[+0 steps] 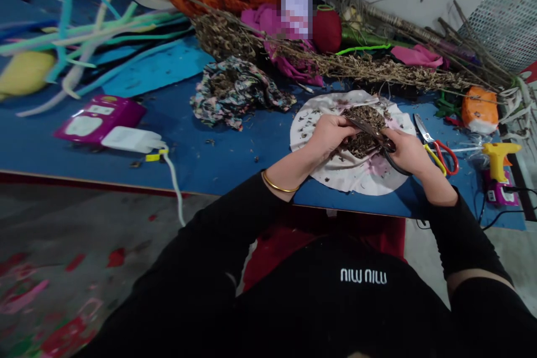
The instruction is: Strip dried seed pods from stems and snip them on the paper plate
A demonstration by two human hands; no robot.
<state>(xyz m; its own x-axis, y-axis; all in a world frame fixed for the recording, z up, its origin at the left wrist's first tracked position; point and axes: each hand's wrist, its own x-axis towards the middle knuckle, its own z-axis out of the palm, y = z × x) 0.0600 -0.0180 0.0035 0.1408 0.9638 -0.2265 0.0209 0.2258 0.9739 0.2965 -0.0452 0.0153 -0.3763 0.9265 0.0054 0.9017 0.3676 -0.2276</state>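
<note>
A round white cloth (356, 180) lies near the table's front edge, with a heap of dried, crumbled plant matter (366, 114) in its middle. My right hand (406, 150) grips black-handled scissors (394, 163), whose dark blades point left across the heap. Close to the blade tips, the fingers of my left hand (329, 137) are pinched together over dried plant pieces; exactly what lies between them is partly hidden. Brown crumbs are scattered on the cloth around both hands.
Right of the cloth lie red-and-yellow-handled scissors (440, 155) and a yellow glue gun (498, 158). Behind are a long dried branch (377, 70) and a crumpled floral cloth (239, 86). At left sit a purple power strip (94, 120) with a white plug and colourful foam strips (84, 50).
</note>
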